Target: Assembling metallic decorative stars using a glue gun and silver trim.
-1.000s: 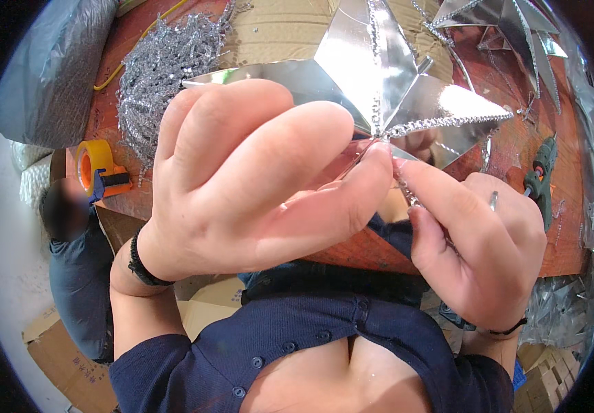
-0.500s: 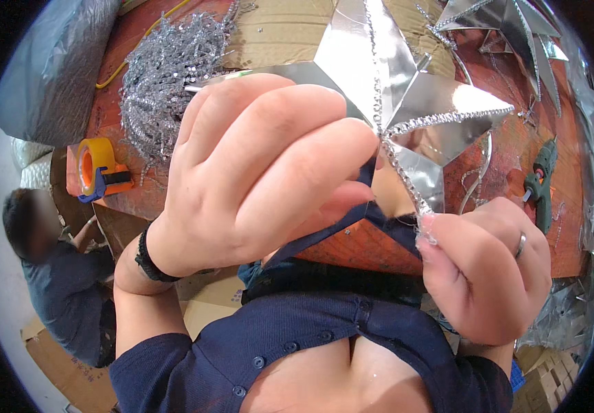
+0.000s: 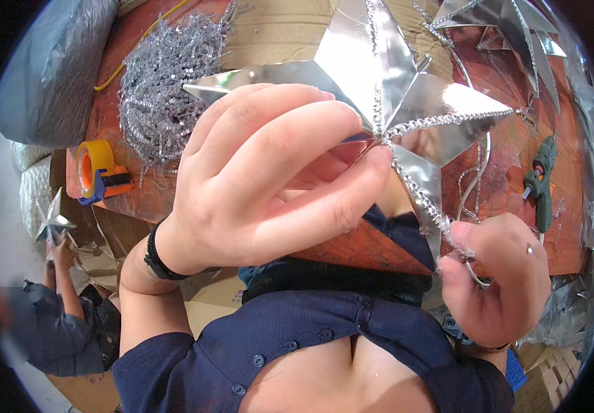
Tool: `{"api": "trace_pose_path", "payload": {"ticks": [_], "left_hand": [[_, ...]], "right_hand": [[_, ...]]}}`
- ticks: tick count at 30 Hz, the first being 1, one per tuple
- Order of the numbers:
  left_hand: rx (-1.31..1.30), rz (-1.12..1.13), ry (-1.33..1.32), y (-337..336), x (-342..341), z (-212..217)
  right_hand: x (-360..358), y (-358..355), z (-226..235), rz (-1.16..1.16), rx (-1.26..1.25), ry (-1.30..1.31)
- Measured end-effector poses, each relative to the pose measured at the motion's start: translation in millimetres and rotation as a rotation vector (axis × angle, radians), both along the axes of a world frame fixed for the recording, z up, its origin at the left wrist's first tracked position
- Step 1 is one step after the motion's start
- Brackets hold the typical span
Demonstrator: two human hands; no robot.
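Head view shows my left hand [image 3: 276,179], its fingers bent, gripping the star [image 3: 341,58] near its middle. My right hand [image 3: 500,275] pinches the trim [image 3: 417,191] close to the lower right tip. The star is before me, over the red table [image 3: 359,251]. Its silver faces are smooth and shine like a mirror, folded into ridges; sparkling trim follows three of these from the centre. Farther out lie a green glue gun [image 3: 543,172], at right, and silver tinsel [image 3: 163,89], at left.
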State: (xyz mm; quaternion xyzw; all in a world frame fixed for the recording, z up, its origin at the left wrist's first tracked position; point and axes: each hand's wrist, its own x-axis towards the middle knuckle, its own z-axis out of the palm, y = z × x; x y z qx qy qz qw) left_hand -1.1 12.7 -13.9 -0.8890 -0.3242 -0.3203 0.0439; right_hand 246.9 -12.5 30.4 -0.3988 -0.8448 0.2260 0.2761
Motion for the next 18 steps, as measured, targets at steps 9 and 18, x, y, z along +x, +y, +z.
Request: {"api": "trace_pose_path", "payload": {"ticks": [9, 18], "left_hand": [[0.005, 0.011, 0.048, -1, -2, 0], [-0.053, 0.002, 0.001, -1, 2, 5]], "right_hand": [[8, 1, -14, 0.038, 0.046, 0.060], [22, -9, -10, 0.028, -0.108, 0.019]]}}
